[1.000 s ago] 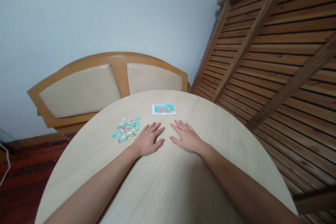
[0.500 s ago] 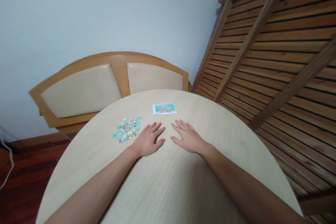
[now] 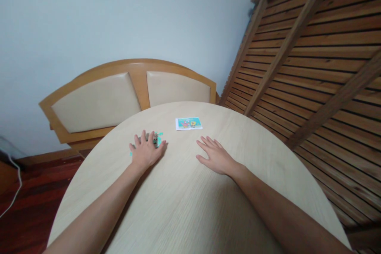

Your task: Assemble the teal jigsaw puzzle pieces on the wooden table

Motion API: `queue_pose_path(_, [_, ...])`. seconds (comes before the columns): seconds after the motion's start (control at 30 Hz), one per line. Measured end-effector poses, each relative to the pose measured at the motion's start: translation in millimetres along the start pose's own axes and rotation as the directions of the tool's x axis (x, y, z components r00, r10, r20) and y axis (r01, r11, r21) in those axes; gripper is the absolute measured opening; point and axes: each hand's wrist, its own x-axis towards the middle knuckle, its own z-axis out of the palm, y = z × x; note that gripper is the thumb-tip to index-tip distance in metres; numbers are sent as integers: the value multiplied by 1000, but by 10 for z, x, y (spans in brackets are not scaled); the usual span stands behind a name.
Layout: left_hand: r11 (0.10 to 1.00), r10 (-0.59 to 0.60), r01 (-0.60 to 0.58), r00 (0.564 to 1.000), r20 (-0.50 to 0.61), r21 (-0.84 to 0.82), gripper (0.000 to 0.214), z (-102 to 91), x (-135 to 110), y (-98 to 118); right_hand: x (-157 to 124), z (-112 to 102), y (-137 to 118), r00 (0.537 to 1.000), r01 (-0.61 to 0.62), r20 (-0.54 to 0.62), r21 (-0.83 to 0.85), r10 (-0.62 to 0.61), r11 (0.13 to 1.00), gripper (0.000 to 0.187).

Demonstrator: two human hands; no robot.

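Note:
My left hand [image 3: 145,151] is spread over the pile of small jigsaw puzzle pieces [image 3: 159,140], covering most of it. Turquoise bits show past its fingers and thumb; whether the palm touches them I cannot tell. My right hand [image 3: 216,154] lies on the table, palm down, fingers apart and holding nothing. Beyond it sits a picture card [image 3: 189,123] with a pink figure and a yellow figure on turquoise, a white strip along its edge.
The round pale wooden table [image 3: 184,206] fills the foreground. Behind it stands a headboard [image 3: 138,83] with cream panels against a pale wall [image 3: 143,12]. A slatted wooden frame [image 3: 297,67] leans at the right. A white cable [image 3: 19,178] hangs at the left.
My left hand has moved left from beside the puzzle pieces to over them, fingers spread wider. My right hand stays in place on the table. The view has shifted slightly.

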Motion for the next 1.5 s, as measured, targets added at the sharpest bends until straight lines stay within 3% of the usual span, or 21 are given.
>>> queue_pose_path(0.1, [995, -95, 93, 994, 53, 27, 84, 40, 40, -87, -1, 0, 1, 1000, 5, -4, 7, -5, 1000, 72])
queue_pose_path(0.3, [997, -57, 55, 997, 50, 47, 83, 134, 118, -95, -11, -23, -35, 1000, -9, 9, 1, 9, 1000, 72])
queue_pose_path(0.6, [994, 97, -101, 991, 96, 31, 73, 166, 312, -91, -9, -21, -42, 1000, -23, 12, 25, 23, 999, 72])
queue_pose_path(0.9, [961, 273, -275, 950, 151, -3, 64, 169, 372, -112, -8, 14, -20, 1000, -12, 3, 26, 12, 1000, 73])
queue_pose_path(1.13, [887, 462, -450, 868, 180, -108, 64, 87, 109, 4, -9, 13, -25, 1000, -7, -15, 21, 7, 1000, 71])
queue_pose_path(1.27, [818, 574, -547, 797, 185, -180, 65, 42, -169, 213, -6, 17, -24, 1000, -12, -23, 22, 12, 1000, 69])
queue_pose_path(1.37, [739, 670, -623, 719, 183, -257, 65, 27, -372, 409, -7, 20, -18, 999, -4, -45, 38, 6, 999, 58])
queue_pose_path(1.5, [676, 715, -624, 684, 144, -392, 67, 35, -484, 570, -12, 19, -9, 996, 19, -84, 64, -13, 998, 51])
